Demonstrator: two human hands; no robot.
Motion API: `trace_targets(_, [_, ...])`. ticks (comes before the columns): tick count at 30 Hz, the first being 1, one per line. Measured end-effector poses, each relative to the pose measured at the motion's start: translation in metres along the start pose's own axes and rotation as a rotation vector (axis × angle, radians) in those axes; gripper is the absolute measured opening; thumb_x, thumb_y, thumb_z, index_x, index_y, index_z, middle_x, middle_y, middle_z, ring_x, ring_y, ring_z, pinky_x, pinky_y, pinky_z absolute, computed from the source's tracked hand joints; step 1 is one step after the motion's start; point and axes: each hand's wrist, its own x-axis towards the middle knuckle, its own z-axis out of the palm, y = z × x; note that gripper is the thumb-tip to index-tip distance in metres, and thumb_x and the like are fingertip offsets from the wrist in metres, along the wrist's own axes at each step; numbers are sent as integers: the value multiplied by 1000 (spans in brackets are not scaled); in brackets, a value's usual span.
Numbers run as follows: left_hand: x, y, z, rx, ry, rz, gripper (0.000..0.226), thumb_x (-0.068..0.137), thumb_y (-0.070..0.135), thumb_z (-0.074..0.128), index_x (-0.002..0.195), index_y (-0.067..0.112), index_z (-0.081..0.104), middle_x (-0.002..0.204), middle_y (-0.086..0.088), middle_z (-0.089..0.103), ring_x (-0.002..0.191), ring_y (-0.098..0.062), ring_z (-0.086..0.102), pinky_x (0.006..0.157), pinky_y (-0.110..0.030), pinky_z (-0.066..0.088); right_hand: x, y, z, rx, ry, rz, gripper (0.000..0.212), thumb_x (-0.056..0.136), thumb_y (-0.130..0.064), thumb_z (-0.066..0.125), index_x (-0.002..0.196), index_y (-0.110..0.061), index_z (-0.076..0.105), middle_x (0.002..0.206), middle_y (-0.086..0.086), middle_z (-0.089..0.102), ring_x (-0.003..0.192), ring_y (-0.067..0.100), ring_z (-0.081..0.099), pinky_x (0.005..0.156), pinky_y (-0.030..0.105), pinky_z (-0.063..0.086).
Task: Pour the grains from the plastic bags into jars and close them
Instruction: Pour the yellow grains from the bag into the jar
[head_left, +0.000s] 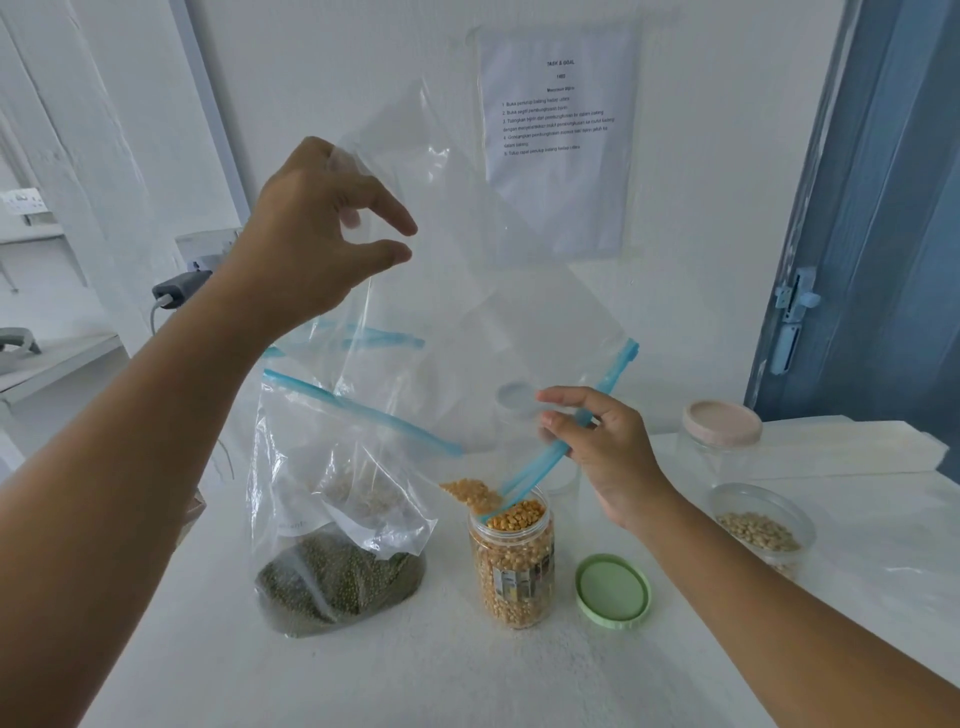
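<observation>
A large clear zip bag (493, 270) hangs upturned over an open jar (511, 561) nearly full of yellow corn kernels. My left hand (322, 234) pinches the bag's raised bottom corner high up. My right hand (597, 447) pinches the blue zip edge just above the jar's mouth. A small heap of kernels (470, 491) lies in the bag's lower corner at the jar's rim. The jar's green lid (613, 590) lies flat on the table to its right.
A clear bag of green mung beans (337, 577) stands left of the corn jar, with another bag of pale grain behind it. At the right stand an open jar of beige beans (761, 525) and a pink-lidded jar (719, 436); a white-lidded jar (514, 400) stands behind.
</observation>
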Motion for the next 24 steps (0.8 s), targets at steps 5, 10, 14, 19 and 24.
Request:
trace_targets(5, [2,5,1,10,0,17,23,82,31,87,103,32,78,121,-8,55,91,-17,57,76,-13,41,1,11,-3,-15,-6,-30,24,94,-3,72,94,-24,83,84,8,67,81,16,66,88,33,58])
trace_targets(10, [-3,5,10,-1,-25,22,22,82,25,88,102,30,79,119,-9,55,89,-20,58,76,-12,41,-1,17,-7,-42,24,-65,20,89,-4,77,86,-22,83,85,13,72,82,17,62,86,33,55])
trace_targets(14, [-5,8,15,-9,-20,17,21,84,25,87,102,31,79,118,-8,54,90,-18,57,74,-8,40,-2,13,-6,-84,-14,-68,17,87,-10,80,88,-27,83,92,11,74,88,13,65,88,31,53])
trace_targets(19, [-13,8,20,0,-29,10,18,87,26,84,104,32,79,117,0,48,92,-14,54,80,-21,45,-10,14,-5,-219,-199,-50,23,87,-17,82,100,-37,82,121,-17,69,112,11,64,100,33,53])
trace_targets(24, [-21,-1,22,11,-33,-20,15,89,27,82,102,33,80,130,-6,50,116,-19,55,99,-35,48,-11,14,-3,-204,-175,-31,29,94,-5,72,99,-31,83,95,4,77,91,29,74,89,38,62])
